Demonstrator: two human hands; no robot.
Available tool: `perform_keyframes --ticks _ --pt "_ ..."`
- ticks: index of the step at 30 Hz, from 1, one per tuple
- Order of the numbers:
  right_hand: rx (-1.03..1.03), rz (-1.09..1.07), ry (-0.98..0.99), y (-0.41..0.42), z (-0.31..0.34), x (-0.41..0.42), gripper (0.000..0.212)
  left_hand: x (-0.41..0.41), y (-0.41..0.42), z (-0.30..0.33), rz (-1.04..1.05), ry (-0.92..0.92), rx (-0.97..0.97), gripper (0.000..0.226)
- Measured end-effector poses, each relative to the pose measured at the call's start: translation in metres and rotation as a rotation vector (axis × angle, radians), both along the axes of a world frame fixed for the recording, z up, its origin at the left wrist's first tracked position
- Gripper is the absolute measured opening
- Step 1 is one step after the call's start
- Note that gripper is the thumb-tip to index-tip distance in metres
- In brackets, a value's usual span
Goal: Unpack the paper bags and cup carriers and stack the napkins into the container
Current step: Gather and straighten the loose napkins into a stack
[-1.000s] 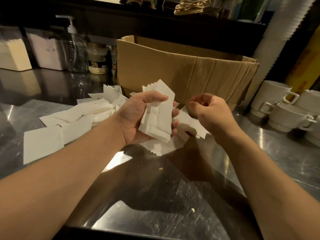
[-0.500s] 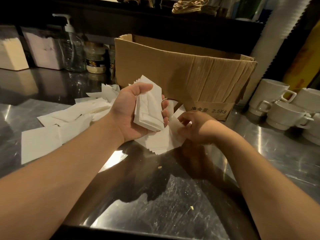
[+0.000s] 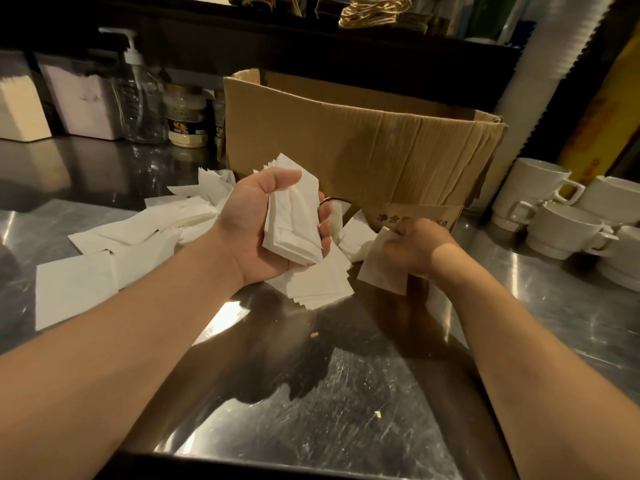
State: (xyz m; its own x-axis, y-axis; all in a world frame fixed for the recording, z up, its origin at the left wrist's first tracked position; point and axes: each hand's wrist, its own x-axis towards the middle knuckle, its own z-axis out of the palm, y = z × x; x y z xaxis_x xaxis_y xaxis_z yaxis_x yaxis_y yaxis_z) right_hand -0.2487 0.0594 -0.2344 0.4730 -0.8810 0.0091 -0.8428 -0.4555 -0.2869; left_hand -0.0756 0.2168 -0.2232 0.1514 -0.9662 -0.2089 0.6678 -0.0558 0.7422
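My left hand [image 3: 252, 230] grips a small stack of white napkins [image 3: 294, 223] upright above the steel counter. My right hand [image 3: 419, 247] pinches a single napkin [image 3: 379, 268] and holds it just above the counter, in front of the cardboard box [image 3: 363, 143]. Loose napkins [image 3: 138, 237] lie scattered across the counter to the left, and a fanned pile [image 3: 315, 285] lies under my left hand. Two clear napkin containers [image 3: 79, 95] stand at the back left, partly filled.
A pump bottle [image 3: 138, 98] and a jar [image 3: 187, 119] stand behind the napkins. White mugs [image 3: 554, 216] are stacked at the right. A tall stack of white cups [image 3: 543, 74] rises behind the box. Bare steel counter [image 3: 346, 393] lies near me.
My right hand dropped from beside the stack to the counter, picked up one napkin and moved right with it. My left hand kept its stack and barely moved.
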Motion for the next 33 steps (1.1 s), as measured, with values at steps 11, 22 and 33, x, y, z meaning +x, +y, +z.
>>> perform_keyframes --ticks 11,22,33 --pt "0.003 0.02 -0.168 0.0 -0.003 -0.002 0.042 0.0 -0.001 -0.001 0.015 -0.007 0.012 0.051" --pt "0.109 0.084 -0.652 0.009 0.012 -0.004 0.02 0.001 -0.002 -0.001 0.007 -0.002 -0.005 0.05" --pt "0.49 0.816 -0.883 0.049 0.038 -0.012 0.006 -0.001 -0.004 -0.001 -0.131 -0.13 0.06 0.056"
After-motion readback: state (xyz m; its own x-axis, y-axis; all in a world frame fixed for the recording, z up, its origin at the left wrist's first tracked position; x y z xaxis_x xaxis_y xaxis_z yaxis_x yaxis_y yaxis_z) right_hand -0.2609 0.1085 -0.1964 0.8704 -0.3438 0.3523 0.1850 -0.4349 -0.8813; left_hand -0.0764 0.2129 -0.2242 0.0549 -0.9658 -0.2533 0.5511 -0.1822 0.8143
